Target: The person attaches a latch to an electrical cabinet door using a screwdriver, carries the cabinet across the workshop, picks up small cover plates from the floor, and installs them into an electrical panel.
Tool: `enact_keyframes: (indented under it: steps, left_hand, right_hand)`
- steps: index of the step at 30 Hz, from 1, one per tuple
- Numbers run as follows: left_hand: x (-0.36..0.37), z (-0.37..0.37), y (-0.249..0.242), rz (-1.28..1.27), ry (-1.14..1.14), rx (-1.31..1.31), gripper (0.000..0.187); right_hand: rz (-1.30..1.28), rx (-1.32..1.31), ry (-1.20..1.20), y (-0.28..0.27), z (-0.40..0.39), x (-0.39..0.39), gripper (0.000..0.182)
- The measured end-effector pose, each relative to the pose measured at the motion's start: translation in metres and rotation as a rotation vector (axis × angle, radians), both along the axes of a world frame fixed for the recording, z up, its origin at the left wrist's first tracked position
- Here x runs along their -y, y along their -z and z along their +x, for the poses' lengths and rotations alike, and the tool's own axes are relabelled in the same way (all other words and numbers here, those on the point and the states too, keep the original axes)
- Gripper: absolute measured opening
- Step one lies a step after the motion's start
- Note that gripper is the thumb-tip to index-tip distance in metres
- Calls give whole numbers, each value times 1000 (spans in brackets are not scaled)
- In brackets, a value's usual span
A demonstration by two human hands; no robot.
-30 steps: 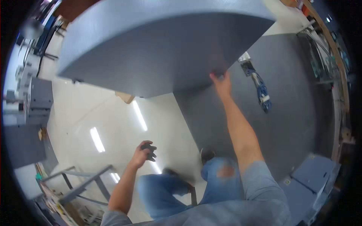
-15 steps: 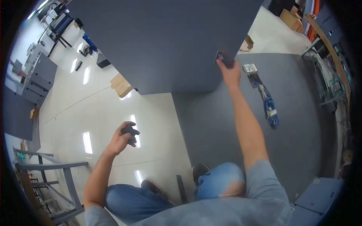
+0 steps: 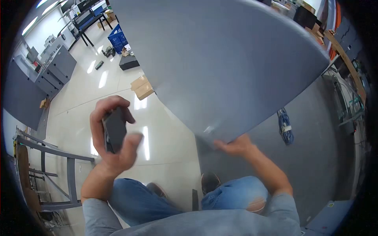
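Observation:
My left hand (image 3: 114,131) is raised at the left, its fingers and thumb curled round a small dark grey flat block (image 3: 115,131) with squared edges. A large grey panel (image 3: 220,59) stands tilted in front of me and fills the upper middle. At its lower edge is my right hand (image 3: 236,146), slightly blurred, with the thumb along the near face and the other fingers partly hidden by the panel. A small bright spot shows on the panel's lower corner, just left of that hand.
Blue bundled cable (image 3: 285,128) lies on the dark grey floor sheet (image 3: 315,157) at the right. A cardboard box (image 3: 141,87) sits on the pale floor beside the panel. Grey metal framing (image 3: 71,181) stands at the lower left, and a dark strip (image 3: 195,200) lies between my shoes.
The panel has tilted, its lower corner coming nearer me and its right side swinging out. My right hand has come down towards me along its edge; my left hand has risen closer to the camera.

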State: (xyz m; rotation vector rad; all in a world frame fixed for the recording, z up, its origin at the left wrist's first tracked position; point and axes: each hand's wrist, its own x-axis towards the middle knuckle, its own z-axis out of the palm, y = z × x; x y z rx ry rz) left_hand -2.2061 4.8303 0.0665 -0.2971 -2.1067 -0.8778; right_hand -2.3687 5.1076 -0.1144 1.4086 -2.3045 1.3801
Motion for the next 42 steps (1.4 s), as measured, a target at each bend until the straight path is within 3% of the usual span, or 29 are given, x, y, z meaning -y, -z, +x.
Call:
enact_keyframes:
  steps: [2, 3, 5, 9, 12, 14, 16, 18, 20, 21, 23, 24, 25, 26, 28, 29, 30, 34, 36, 40, 42]
  left_hand:
    - [-15, 7, -10, -128, 109, -65, 75]
    - [-16, 16, -11, -184, 128, -38, 103]
    - [-37, 26, -20, -188, 129, -26, 116]
    - [-59, 31, -33, -315, 62, -17, 120]
    - [-70, 25, -20, -342, 53, -94, 119]
    - [-54, 43, -4, -318, -104, -138, 108]
    - [-23, 93, -5, -456, -303, 34, 90]
    - [-1, 114, -13, -577, -461, -118, 77]
    - [21, 127, -12, -639, -595, -410, 74]
    - [36, 144, -9, -604, -654, -419, 73]
    - [64, 173, -4, -422, -730, -397, 71]
    - [72, 174, -4, -306, -734, -430, 64]
    - [83, 185, -8, -495, -864, -378, 60]
    - [100, 200, -15, -686, -990, -331, 55]
    - [130, 210, -18, -652, -1078, -356, 47]
    - [143, 207, -18, -426, -1027, -420, 42]
    - [156, 204, -19, -202, -967, -482, 37]
    - [193, 216, -26, -298, -1132, -371, 38]
    - [208, 214, -23, -252, -1069, -452, 37]
    - [221, 225, -24, -327, -1067, -425, 36]
    - [212, 223, -21, -238, -1163, -419, 38]
  right_hand:
    - [74, -92, -166, -4, 20, 19, 44]
    - [125, -137, -283, -10, 26, 28, 49]
    - [190, -189, -429, -14, 33, 33, 58]
    - [241, -233, -503, -8, 33, 49, 71]
    - [467, -145, -523, -25, 59, 59, 70]
    - [141, 44, -702, -27, 85, 86, 64]
    - [292, 28, -752, -48, 105, 114, 61]
    - [683, -28, -776, -67, 124, 146, 58]
    - [635, -39, -873, -73, 140, 180, 57]
    - [607, -52, -922, -74, 142, 192, 56]
    - [141, 30, -1038, -61, 118, 205, 51]
    - [213, -1, -807, -77, 88, 199, 47]
    - [404, 111, -534, -82, 47, 197, 43]
    - [218, 81, -224, -72, 2, 189, 41]
    - [15, 252, 339, -55, -100, 162, 40]
    - [-204, 375, 523, -20, -167, 147, 41]
    - [-277, 186, 759, -12, -201, 128, 41]
    - [-182, 146, 932, -15, -238, 98, 38]
    - [-130, 72, 958, -13, -243, 102, 32]
    - [-401, 337, 673, 10, -265, 110, 37]
    - [-483, 462, 601, 16, -268, 106, 37]
